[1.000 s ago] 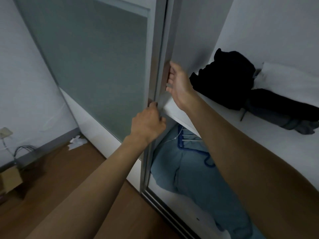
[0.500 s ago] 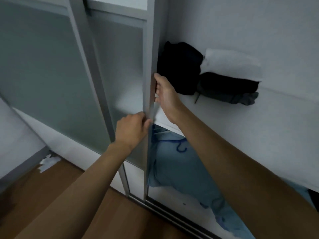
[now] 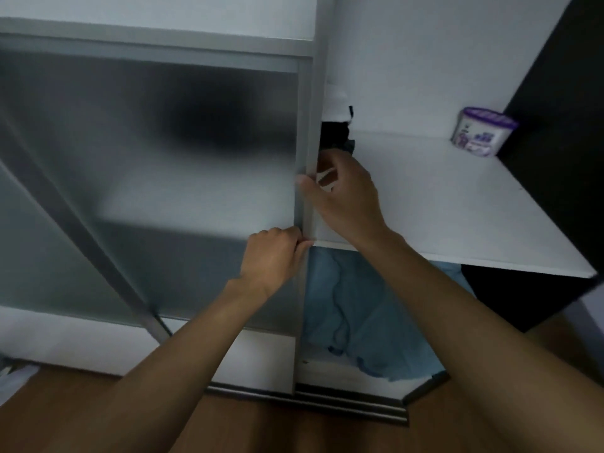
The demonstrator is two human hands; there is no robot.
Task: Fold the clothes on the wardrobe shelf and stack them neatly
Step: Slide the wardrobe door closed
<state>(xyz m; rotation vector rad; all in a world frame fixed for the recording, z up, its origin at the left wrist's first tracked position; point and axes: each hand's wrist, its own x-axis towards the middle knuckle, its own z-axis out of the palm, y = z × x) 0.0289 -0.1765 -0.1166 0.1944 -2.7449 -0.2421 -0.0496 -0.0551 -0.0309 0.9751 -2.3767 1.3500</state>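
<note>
Wooden floor (image 3: 294, 429) and the wardrobe's bottom track (image 3: 327, 398) run along the foot of my feed. Above them the left grip (image 3: 277, 253) is clamped on the upright metal edge of the sliding door (image 3: 196, 174), fingers curled and pinching it level with the shelf's front lip. Just higher, the right grip (image 3: 343, 194) is clamped on the same edge, thumb pressed on the front face and fingers hooked round behind it.

Right of the door's edge, a blue garment (image 3: 353, 305) shows in the open compartment under the white shelf (image 3: 441, 207); I cannot tell whether it hangs or lies there.

On the shelf, the dark clothes (image 3: 333, 135) sit at the left end, just beyond the right grip's fingers; only a narrow strip of them shows past the door's edge, with a white cloth (image 3: 335, 96) on top. The rest reads as a dark blur through the frosted panel, and I cannot tell from here how they are folded.

At the shelf's far right end, well apart from the clothes, a purple-lidded tub (image 3: 483, 132) stands upright beside the wardrobe's dark side panel (image 3: 555, 93).
</note>
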